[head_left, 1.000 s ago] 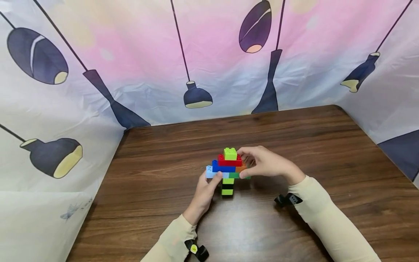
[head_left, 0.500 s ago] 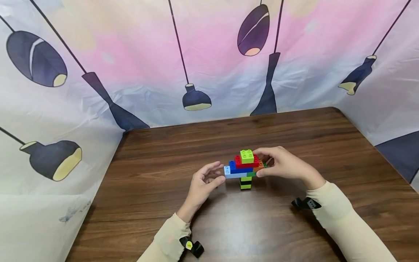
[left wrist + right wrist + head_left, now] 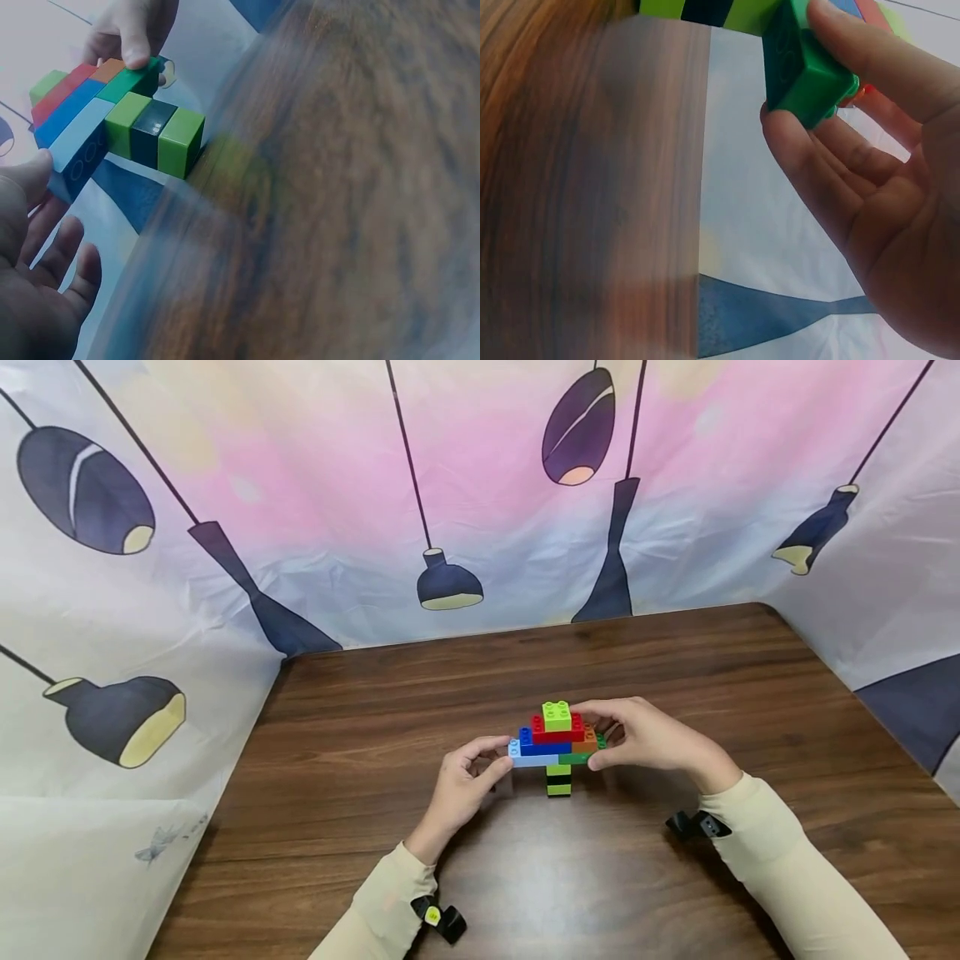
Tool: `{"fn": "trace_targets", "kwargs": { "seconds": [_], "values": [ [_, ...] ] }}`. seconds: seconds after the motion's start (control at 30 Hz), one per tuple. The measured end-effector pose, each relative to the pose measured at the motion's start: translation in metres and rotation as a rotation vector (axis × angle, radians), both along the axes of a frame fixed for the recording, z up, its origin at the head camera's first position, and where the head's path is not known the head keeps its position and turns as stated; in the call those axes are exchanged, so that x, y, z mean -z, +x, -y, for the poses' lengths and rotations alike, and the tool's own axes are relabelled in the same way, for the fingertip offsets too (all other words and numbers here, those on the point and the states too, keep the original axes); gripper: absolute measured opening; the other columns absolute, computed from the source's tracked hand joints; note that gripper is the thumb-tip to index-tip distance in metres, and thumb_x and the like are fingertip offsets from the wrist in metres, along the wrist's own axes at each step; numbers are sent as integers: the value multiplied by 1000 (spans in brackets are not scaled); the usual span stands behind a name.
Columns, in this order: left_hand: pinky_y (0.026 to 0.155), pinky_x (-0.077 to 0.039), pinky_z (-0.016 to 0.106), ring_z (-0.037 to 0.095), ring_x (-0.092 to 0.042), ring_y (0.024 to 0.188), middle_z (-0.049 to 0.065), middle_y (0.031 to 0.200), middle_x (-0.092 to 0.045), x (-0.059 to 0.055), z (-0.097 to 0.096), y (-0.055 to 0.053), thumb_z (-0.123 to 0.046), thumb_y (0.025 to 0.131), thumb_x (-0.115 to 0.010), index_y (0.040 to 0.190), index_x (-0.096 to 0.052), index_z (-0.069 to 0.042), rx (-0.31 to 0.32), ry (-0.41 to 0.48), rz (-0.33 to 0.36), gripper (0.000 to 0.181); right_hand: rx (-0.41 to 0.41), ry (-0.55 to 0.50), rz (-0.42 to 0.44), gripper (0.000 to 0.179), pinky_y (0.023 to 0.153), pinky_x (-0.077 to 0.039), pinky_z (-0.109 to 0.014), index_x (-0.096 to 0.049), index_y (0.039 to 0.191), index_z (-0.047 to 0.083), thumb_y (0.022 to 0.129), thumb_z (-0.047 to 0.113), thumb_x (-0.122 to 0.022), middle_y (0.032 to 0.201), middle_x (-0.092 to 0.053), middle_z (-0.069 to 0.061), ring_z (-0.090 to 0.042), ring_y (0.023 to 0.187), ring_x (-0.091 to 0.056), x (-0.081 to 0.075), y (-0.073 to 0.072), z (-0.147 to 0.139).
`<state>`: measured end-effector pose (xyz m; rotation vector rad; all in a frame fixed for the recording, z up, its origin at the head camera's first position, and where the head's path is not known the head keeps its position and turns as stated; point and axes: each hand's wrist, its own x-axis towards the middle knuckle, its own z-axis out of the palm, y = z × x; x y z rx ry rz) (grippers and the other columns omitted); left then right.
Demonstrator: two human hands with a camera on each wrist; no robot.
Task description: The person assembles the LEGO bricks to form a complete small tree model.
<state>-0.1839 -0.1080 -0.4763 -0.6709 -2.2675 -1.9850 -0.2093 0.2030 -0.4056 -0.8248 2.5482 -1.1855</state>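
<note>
A toy-brick model point(image 3: 545, 748) stands upright on the table, shaped like a tree. Its narrow stem point(image 3: 558, 781) is lime, black and lime. Above it, a light blue brick point(image 3: 81, 135) and a green brick point(image 3: 810, 75) form the widest layer. Blue and orange come over that, then a red brick point(image 3: 557, 732), with a lime brick point(image 3: 557, 717) on top. My left hand point(image 3: 467, 782) pinches the light blue end between thumb and fingers, other fingers loose. At the opposite end my right hand point(image 3: 648, 739) grips the green brick, thumb in front; some fingertips are hidden behind the model.
The dark wood-grain table point(image 3: 360, 710) spreads all round the model. A cloth backdrop point(image 3: 322, 485) with printed lamps hangs behind its far edge and along the sides. Dark straps with small devices sit on both sleeves point(image 3: 393, 889).
The model has moved right overall, with a slight shift back left lately. My left hand came off it half a second ago and now holds its light blue end. My right hand moved right too.
</note>
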Motion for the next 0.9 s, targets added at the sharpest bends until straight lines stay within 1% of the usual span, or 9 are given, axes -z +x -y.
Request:
{"fn": "trace_targets", "kwargs": {
  "seconds": [0.13, 0.2, 0.27, 0.37, 0.5, 0.6, 0.77, 0.9],
  "values": [
    [57, -53, 23, 28, -62, 67, 15, 89, -70, 2, -2, 1, 0, 97, -74, 123, -75, 0, -14, -3, -18, 26, 1, -3, 8, 69, 87, -61, -39, -58, 147, 1, 87, 14, -89, 120, -70, -9, -24, 104, -66, 1, -1, -3],
    [56, -52, 22, 30, -61, 65, 14, 86, -69, 2, -2, 1, 0, 97, -74, 122, -75, 0, -23, 0, -23, 25, 7, -4, 5, 65, 88, -61, -42, -60, 143, -2, 87, 15, -89, 119, -70, -10, -25, 104, -67, 2, -1, -3],
    [56, -51, 21, 28, -60, 62, 14, 85, -68, 3, -3, 1, 0, 96, -74, 122, -75, 1, -29, 5, -26, 26, 17, -3, -1, 62, 89, -62, -44, -61, 139, -4, 88, 16, -88, 119, -70, -12, -26, 104, -68, 3, -1, -3],
    [57, -51, 20, 17, -61, 65, 17, 94, -71, 3, -3, 1, 0, 96, -75, 124, -75, 2, -35, -1, -33, 28, 30, 2, -9, 59, 90, -62, -47, -62, 136, -7, 89, 17, -88, 119, -70, -15, -28, 104, -69, 4, -1, -3],
    [60, -52, 19, 7, -61, 74, 21, 106, -71, 3, -2, 0, 2, 96, -75, 127, -73, 4, -35, -3, -32, 32, 37, 13, -26, 61, 90, -62, -47, -61, 139, -9, 90, 18, -87, 123, -70, -17, -29, 106, -69, 5, -1, -3],
    [60, -52, 20, 7, -61, 75, 24, 107, -71, 3, -1, -1, 2, 96, -74, 128, -72, 6, -34, -4, -31, 33, 35, 12, -42, 63, 91, -62, -46, -59, 141, -10, 91, 18, -86, 127, -69, -19, -30, 107, -69, 6, -2, -2],
    [59, -51, 20, 9, -61, 73, 23, 113, -72, 1, -3, -3, 0, 96, -74, 129, -72, 5, -57, -13, -31, 33, 35, -3, -52, 64, 91, -61, -46, -58, 143, -9, 92, 17, -85, 132, -68, -21, -30, 108, -69, 8, -5, -1],
    [59, -50, 19, 10, -61, 72, 21, 118, -71, 0, -5, -4, -2, 96, -76, 128, -73, 4, -94, -5, 7, 32, 41, -10, -60, 64, 91, -61, -47, -58, 144, -8, 92, 17, -85, 135, -66, -23, -30, 109, -69, 9, -7, -2]
  ]
}}
